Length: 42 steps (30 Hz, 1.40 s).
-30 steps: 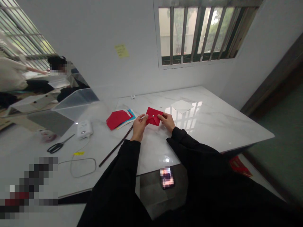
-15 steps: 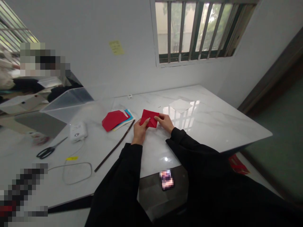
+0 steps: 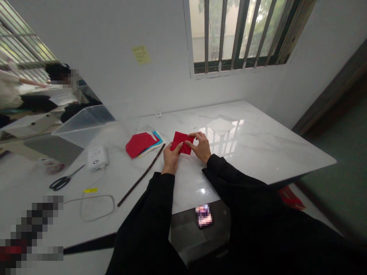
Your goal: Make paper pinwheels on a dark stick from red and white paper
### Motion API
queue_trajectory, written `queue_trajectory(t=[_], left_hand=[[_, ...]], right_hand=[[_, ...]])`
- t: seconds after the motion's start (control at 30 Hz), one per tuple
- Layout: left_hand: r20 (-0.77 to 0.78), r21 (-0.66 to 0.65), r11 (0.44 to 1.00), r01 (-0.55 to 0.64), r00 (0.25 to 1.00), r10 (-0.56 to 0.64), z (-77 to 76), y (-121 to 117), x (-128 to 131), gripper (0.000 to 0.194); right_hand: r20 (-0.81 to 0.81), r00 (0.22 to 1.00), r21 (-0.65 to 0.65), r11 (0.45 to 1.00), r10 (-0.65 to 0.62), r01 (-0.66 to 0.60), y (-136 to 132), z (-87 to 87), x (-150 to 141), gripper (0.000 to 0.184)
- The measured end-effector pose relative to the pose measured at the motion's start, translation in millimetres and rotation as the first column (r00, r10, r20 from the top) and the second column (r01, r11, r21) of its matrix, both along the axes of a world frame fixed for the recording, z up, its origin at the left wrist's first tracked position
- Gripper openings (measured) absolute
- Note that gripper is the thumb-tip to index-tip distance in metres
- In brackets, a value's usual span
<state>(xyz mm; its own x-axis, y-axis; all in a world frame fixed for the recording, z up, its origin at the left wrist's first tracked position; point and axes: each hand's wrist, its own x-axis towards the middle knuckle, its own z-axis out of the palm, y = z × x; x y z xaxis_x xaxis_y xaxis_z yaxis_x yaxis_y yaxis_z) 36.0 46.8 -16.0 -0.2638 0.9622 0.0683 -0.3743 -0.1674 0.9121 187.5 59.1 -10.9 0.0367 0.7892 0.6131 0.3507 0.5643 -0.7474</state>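
Observation:
A small red envelope is held just above the white marbled table, between my two hands. My left hand grips its left and lower side, the thumb lying on the front near a tiny shiny spot at the centre. At the right side my right hand pinches the envelope, thumb on its front and index finger bent at the upper right edge. To the left lies a stack of paper sheets with a red piece on top and a blue piece beneath. A thin dark strip lies beside my left hand.
Black-handled scissors, a white device with a grey cable, and a clear plastic box stand on the left. A white sheet lies toward the back. Below the table edge sits a blurred phone-like object. People sit at far left.
My right hand's index finger has bent and moved up to the envelope's upper right edge. The left hand keeps its hold. The whole view has shifted slightly.

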Motion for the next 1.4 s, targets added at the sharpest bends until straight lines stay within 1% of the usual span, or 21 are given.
queue_trajectory(t=[0.1, 0.17, 0.3, 0.43, 0.53, 0.63, 0.8, 1.03, 1.17, 1.27, 1.4], left_hand=[[-0.003, 0.004, 1.000, 0.003, 1.000, -0.003, 0.9, -1, 0, 0.040], [0.006, 0.002, 1.000, 0.007, 1.000, -0.007, 2.1, -1, 0, 0.042], [0.035, -0.002, 1.000, 0.020, 0.999, -0.020, 3.5, -2, -1, 0.043], [0.033, 0.017, 0.999, 0.046, 0.998, -0.046, 2.0, -1, -2, 0.047], [0.020, 0.025, 0.997, 0.074, 0.997, -0.074, 0.8, -1, -2, 0.051], [-0.003, 0.031, 0.995, 0.100, 0.995, -0.100, 0.4, -1, -3, 0.053], [0.012, 0.042, 0.993, 0.110, 0.994, -0.111, 0.2, -2, -4, 0.049], [0.027, 0.045, 0.993, 0.109, 0.994, -0.110, -4.3, 2, -4, 0.051], [0.032, 0.048, 0.993, 0.108, 0.994, -0.109, -6.9, 4, -5, 0.052], [0.046, 0.045, 0.994, 0.104, 0.993, -0.106, -7.5, 6, -6, 0.051], [0.105, 0.021, 0.998, 0.060, 0.993, -0.061, -7.0, 8, -7, 0.045]], right_hand=[[0.053, 0.995, 0.043, 0.995, -0.088, 0.086, -1, 3.9, 1, 0.019], [0.076, 0.991, 0.057, 0.993, -0.108, 0.104, -2, 6.7, 2, 0.016], [0.097, 0.995, 0.029, 0.999, -0.028, 0.025, -2, 8.9, 4, 0.007], [0.121, 0.993, -0.014, 1.000, -0.014, 0.016, 3, 3.6, 3, 0.011], [0.152, 0.988, -0.009, 1.000, -0.020, 0.022, 6, -0.2, 3, 0.012], [0.158, 0.987, -0.002, 1.000, -0.018, 0.018, 7, 0.0, 3, 0.011], [0.133, 0.990, -0.024, 0.999, 0.046, -0.043, 5, 2.6, 2, 0.009], [0.123, 0.986, -0.141, 0.985, 0.117, -0.099, 10, -0.9, 4, 0.008], [0.127, 0.981, -0.149, 0.980, 0.148, -0.129, 12, -1.9, 3, 0.006], [0.075, 0.980, -0.151, 0.974, 0.182, -0.169, 12, -1.5, 2, 0.007], [-0.147, 0.963, -0.226, 0.940, 0.226, -0.255, 19, -0.4, 6, 0.017]])
